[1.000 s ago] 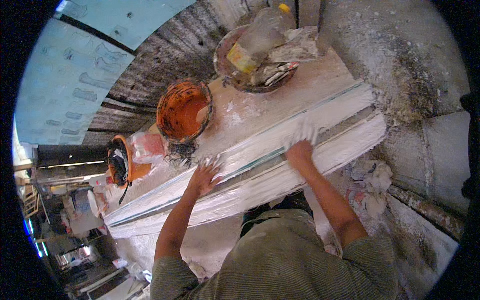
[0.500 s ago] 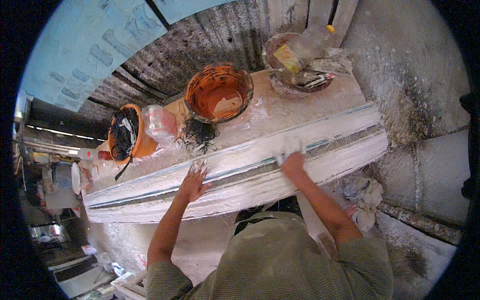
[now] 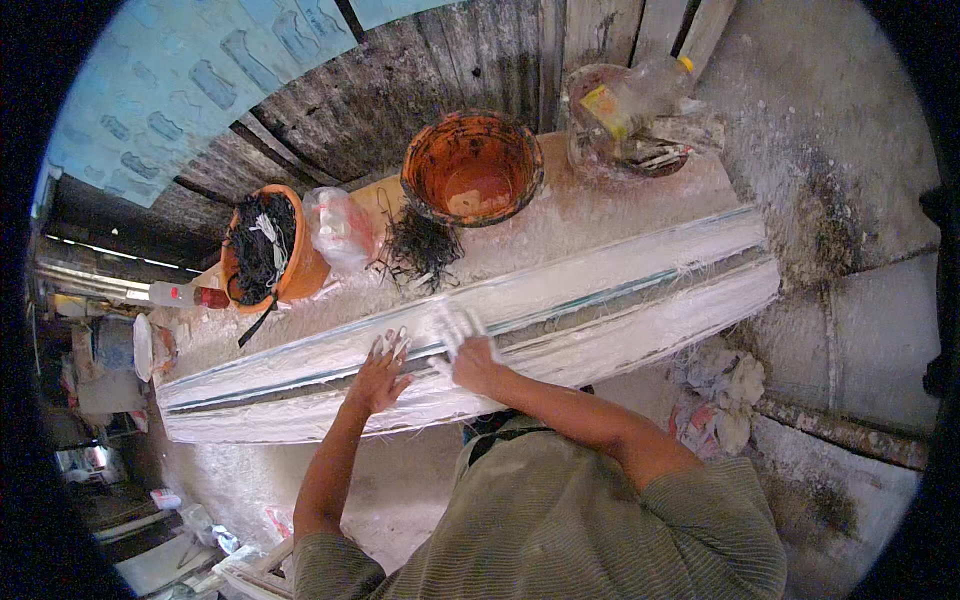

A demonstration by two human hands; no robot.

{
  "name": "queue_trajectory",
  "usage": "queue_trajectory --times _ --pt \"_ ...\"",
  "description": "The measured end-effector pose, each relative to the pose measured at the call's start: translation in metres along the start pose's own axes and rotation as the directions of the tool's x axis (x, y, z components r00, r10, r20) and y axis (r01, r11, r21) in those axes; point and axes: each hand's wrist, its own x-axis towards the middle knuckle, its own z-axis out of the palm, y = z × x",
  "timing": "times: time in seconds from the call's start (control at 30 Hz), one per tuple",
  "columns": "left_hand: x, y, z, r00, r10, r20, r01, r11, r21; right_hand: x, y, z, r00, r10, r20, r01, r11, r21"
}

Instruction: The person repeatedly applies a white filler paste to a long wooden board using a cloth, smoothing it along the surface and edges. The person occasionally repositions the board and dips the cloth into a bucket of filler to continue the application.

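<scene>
A long, narrow white panel [image 3: 600, 265] with tapering ends slants across the table. Dark and blue-green stripes run along it, and loose fibres fringe its edges. Near its left half, my left hand [image 3: 378, 376] lies open on the surface with white-coated fingertips apart. My right hand [image 3: 472, 358] is just right of it, over the stripes near the panel's middle. Its white-coated fingers look stretched out and its thumb stands apart, though motion blurs them. I can make out nothing held in either hand.
Behind the panel on the table [image 3: 560, 220] are an orange-brown basin [image 3: 480, 165], tangled black strands [image 3: 420, 245], a clear plastic bag [image 3: 343, 225] and an orange tub [image 3: 302, 262] of black material. A bottle [image 3: 645, 92] lies at the far right. Crumpled material [image 3: 735, 385] lies below the panel's right end.
My right hand has swept left along the panel, coming close to my left hand. My left hand stays nearly in place. The view has shifted slightly.
</scene>
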Motion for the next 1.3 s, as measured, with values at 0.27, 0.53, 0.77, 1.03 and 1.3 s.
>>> queue_trajectory --times 0.27,0.53,0.77,1.03,1.3 --pt "-0.023 -0.019 0.003 0.999 -0.048 -0.023 0.047 0.999 -0.017 -0.013 0.044 -0.023 0.957 0.168 0.238 -0.174 0.985 0.005" --pt "-0.02 -0.018 0.0 0.998 -0.054 -0.04 0.052 0.997 -0.053 0.01 0.018 -0.043 0.856 0.217 0.469 -0.311 0.941 0.132" --pt "0.003 -0.01 -0.008 0.997 0.074 0.013 -0.075 0.993 0.087 0.036 -0.016 -0.042 0.954 0.243 0.177 -0.263 0.959 0.102" --pt "0.046 0.012 -0.009 0.977 0.197 0.078 -0.203 0.976 0.081 -0.059 0.264 -0.091 0.78 0.625 0.017 -0.61 0.767 -0.201" --pt "0.145 0.077 -0.027 0.925 0.368 0.097 -0.373 0.927 0.038 -0.118 0.231 -0.099 0.785 0.583 0.209 -0.604 0.795 0.052"
